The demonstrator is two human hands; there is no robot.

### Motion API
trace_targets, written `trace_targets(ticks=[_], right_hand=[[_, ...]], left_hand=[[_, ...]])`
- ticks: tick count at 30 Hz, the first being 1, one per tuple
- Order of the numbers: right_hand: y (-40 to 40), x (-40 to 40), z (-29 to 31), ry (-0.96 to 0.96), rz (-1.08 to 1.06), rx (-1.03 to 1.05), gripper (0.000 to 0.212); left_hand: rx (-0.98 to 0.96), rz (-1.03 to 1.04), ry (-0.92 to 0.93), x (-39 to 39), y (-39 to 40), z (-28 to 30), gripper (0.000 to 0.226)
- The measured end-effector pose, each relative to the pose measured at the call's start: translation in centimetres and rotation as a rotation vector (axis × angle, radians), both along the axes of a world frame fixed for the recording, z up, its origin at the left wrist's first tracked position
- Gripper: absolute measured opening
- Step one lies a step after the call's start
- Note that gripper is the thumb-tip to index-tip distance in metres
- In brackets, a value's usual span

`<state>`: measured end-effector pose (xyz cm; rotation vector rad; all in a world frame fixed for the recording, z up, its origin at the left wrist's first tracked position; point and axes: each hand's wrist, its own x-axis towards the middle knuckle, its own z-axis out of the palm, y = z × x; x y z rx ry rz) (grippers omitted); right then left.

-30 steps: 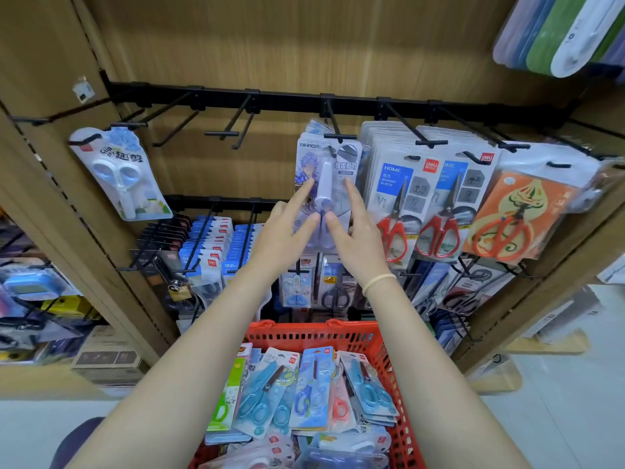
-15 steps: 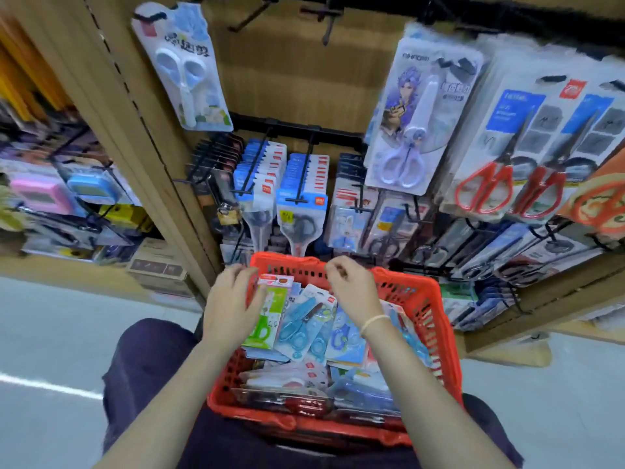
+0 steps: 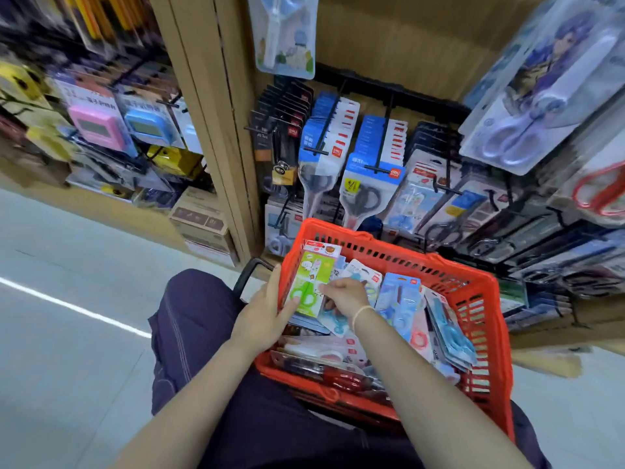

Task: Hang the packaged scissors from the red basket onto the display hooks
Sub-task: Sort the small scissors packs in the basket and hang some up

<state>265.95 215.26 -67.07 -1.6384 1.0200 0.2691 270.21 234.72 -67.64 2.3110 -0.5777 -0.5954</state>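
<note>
Green scissors pack point(image 3: 309, 280) at frame centre now pinched by both left hand point(image 3: 267, 316) and right hand point(image 3: 345, 294), down from the hooks into the red basket point(image 3: 480, 299): next pick starting.

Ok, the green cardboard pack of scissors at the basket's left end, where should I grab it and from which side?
Probably pinch the green cardboard scissors pack by its lower edge, from the near side. It leans tilted against the red plastic basket wall, that edge lifted clear. The left hand and right hand already touch it there.
</note>
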Motion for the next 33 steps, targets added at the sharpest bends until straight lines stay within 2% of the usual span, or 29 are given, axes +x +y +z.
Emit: trace_targets(ticks=[3, 5, 9, 11, 14, 16, 19, 20, 23, 24, 28, 30, 33], right_hand=[[-0.2, -0.1, 0.1, -0.053, -0.081, 0.14, 0.012], [-0.5, -0.5, 0.5, -0.099, -0.153, 0.239, 0.014], [-2.6, -3.6, 2.1, -0.169, -0.183, 0.238, 0.014], [-4.4, -5.9, 3.1, -0.21, -0.215, 0.216, 0.008], [-6.5, -9.0, 4.8, -0.281, -0.314, 0.243, 0.008], [-6.9, -10.1, 5.7, -0.314, -0.346, 0.266, 0.009], [-5.7, -10.0, 6.9, -0.352, -0.297, 0.318, 0.009], [-5.1, -9.7, 7.2, -0.357, -0.266, 0.331, 0.01], [-3.3, -8.2, 7.6, -0.367, -0.171, 0.359, 0.011], [-2.8, -7.9, 7.6, -0.377, -0.149, 0.352, 0.01], [-2.0, -6.2, 7.1, -0.378, -0.119, 0.283, 0.012], [-2.1, -5.3, 6.1, -0.327, -0.127, 0.214, 0.015], [-1.6, -3.9, 3.6, -0.189, -0.082, 0.121, 0.015]], left_hand=[[-0.02, 0.019, 0.016, 0.0, 0.0, 0.1, 0.079], [-0.041, 0.033, 0.033, 0.0, 0.0, 0.2, 0.077], [-0.132, 0.072, 0.078, 0.1, 0.2, 0.6, 0.066], [-0.172, 0.132, 0.013, 0.4, 0.1, 1.0, 0.057], [-0.224, 0.23, -0.183, 0.3, -0.7, 2.1, 0.04], [-0.315, 0.269, -0.058, -0.4, -2.1, 3.6, 0.025], [-0.446, 0.182, 0.352, -2.1, -4.8, 5.8, 0.007], [-0.461, 0.158, 0.449, -2.5, -5.6, 6.1, 0.013], [-0.493, 0.181, 0.68, -3.0, -6.5, 6.6, 0.089], [-0.551, 0.201, 0.714, -2.9, -6.3, 6.6, 0.092], [-0.692, 0.358, 0.716, -0.9, -3.5, 6.6, 0.036], [-0.723, 0.448, 0.656, 0.6, -1.0, 6.1, 0.023], [-0.685, 0.547, 0.565, 1.8, 1.9, 4.8, 0.018]])
